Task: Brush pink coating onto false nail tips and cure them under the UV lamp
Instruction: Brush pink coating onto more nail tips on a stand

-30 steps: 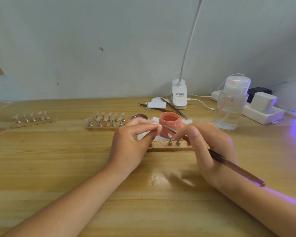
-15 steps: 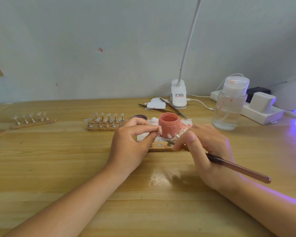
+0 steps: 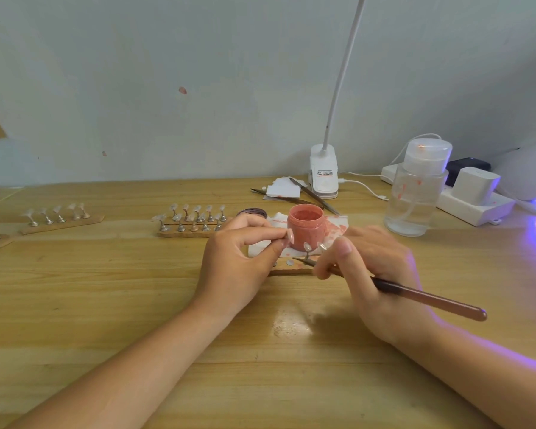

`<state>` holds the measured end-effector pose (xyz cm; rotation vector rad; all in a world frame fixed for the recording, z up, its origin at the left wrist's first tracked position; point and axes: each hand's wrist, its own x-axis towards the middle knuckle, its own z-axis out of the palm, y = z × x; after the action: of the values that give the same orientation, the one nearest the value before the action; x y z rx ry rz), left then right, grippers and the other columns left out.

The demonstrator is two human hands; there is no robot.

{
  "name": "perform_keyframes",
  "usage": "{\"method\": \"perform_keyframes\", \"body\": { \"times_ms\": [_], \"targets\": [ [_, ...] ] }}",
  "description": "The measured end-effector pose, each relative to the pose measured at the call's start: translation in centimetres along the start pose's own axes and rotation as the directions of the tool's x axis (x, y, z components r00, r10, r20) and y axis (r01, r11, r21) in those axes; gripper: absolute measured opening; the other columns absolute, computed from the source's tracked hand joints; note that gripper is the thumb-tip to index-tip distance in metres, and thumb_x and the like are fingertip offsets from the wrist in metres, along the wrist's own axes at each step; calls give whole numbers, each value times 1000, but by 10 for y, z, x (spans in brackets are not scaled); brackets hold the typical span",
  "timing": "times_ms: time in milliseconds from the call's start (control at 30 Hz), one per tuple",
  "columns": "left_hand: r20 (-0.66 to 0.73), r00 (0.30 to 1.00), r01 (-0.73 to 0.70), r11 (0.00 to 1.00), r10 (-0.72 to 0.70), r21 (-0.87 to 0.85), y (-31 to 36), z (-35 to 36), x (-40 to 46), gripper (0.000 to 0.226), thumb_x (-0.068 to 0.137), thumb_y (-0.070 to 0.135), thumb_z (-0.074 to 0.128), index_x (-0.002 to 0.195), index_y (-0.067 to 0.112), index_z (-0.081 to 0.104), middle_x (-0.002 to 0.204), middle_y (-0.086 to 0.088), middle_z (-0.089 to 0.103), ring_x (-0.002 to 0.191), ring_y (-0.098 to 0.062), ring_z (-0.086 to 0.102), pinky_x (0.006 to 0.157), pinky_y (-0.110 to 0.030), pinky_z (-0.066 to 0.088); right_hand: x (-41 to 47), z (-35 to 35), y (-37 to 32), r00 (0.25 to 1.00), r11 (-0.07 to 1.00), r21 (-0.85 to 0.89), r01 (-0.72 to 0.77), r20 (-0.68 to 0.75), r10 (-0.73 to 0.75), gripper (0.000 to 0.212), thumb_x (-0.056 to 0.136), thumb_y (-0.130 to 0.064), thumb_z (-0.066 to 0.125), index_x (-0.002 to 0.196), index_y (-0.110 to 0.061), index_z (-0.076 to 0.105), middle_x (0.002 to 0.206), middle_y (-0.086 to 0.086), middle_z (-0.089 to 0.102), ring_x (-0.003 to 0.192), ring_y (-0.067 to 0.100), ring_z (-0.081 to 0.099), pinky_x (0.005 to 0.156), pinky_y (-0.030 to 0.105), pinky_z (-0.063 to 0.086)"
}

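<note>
An open pink coating jar [image 3: 306,226] stands on a stained white tissue [image 3: 260,246] at the table's middle. My left hand [image 3: 239,264] pinches a false nail tip [image 3: 290,235] between thumb and forefinger, just left of the jar. My right hand [image 3: 372,274] grips a long brown brush [image 3: 430,300], its bristle end low over the wooden holder strip [image 3: 291,271] in front of the jar. Two nail stands [image 3: 307,247] rise from that strip. The UV lamp [image 3: 529,171] glows purple at the far right edge.
Further strips of nail tips on stands lie to the left [image 3: 192,219] and far left [image 3: 59,216]. A clear pump bottle [image 3: 415,193], a white power strip with plug [image 3: 474,193], a clip desk lamp [image 3: 324,171], tweezers [image 3: 313,195] and a dark lid [image 3: 252,213] sit behind.
My right hand has lowered the brush from the jar's rim down toward the holder strip and tilted the handle flatter. The left hand keeps its pinch in place.
</note>
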<state>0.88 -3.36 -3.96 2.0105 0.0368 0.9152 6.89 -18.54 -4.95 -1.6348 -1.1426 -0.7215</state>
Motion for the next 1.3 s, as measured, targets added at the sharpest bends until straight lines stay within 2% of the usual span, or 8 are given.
{"method": "perform_keyframes", "body": {
  "times_ms": [267, 400, 533, 700, 800, 967, 1100, 1300],
  "targets": [
    [-1, 1000, -23, 1000, 23, -7, 0, 1, 1, 21, 72, 6, 74, 82, 25, 69, 78, 17, 61, 82, 13, 53, 76, -1, 35, 0, -2, -3, 999, 999, 40, -30, 21, 29, 60, 98, -38, 28, 61, -11, 66, 61, -16, 53, 60, -1, 48, 66, 24, 37],
    [10, 999, -33, 999, 33, -25, -1, 0, 1, 19, 72, 7, 73, 81, 23, 70, 79, 17, 63, 82, 10, 56, 76, -2, 36, 1, -3, -5, 999, 999, 31, -44, -7, 44, 42, 94, -28, 36, 71, -11, 67, 66, -7, 61, 65, 13, 57, 63, 33, 43],
    [21, 999, -32, 999, 33, -39, -1, 0, 2, 14, 73, 8, 73, 77, 22, 71, 77, 16, 64, 80, 9, 57, 76, -2, 36, 1, -3, -5, 998, 998, 40, -57, 17, 56, 49, 95, -29, 35, 62, -11, 66, 63, -18, 54, 63, -4, 50, 67, 21, 36],
    [50, 998, -45, 997, 49, -65, -1, -1, 3, 10, 73, 10, 72, 76, 19, 72, 76, 13, 66, 79, 5, 59, 76, -5, 38, 2, -3, -7, 997, 994, 72, -83, 11, 83, 42, 93, -29, 37, 71, -11, 68, 67, -7, 62, 66, 11, 58, 65, 33, 43],
    [46, 998, -47, 997, 50, -64, -2, -1, 2, 15, 73, 12, 72, 73, 26, 71, 73, 18, 66, 78, 6, 59, 76, -5, 38, 1, -3, -8, 997, 994, 79, -76, 37, 74, 53, 96, -33, 33, 63, -9, 67, 63, -9, 60, 64, 1, 53, 67, 24, 40],
    [65, 996, -51, 995, 57, -87, -1, -2, 2, 12, 71, 24, 69, 70, 36, 68, 70, 26, 66, 76, 3, 59, 74, -5, 39, 2, -3, -8, 992, 991, 55, -123, 29, 122, 42, 92, -28, 35, 70, -12, 67, 68, -22, 55, 67, -1, 53, 67, 20, 38],
    [56, 998, -29, 994, 35, -105, -2, -2, 3, 10, 70, 24, 70, 70, 34, 68, 71, 26, 66, 74, 6, 59, 72, -4, 39, 0, -3, -7, 992, 989, 97, -108, 70, 101, 50, 94, -32, 34, 63, -10, 66, 63, -9, 61, 65, 4, 55, 69, 24, 39],
    [68, 997, -29, 995, 35, -95, -3, -2, 3, 10, 70, 26, 69, 71, 36, 69, 73, 22, 68, 74, 0, 59, 72, -7, 41, 4, -3, -9, 989, 987, 80, -138, 62, 134, 39, 92, -29, 35, 72, -17, 66, 71, -28, 53, 68, -3, 53, 66, 18, 38]
  ]
}}
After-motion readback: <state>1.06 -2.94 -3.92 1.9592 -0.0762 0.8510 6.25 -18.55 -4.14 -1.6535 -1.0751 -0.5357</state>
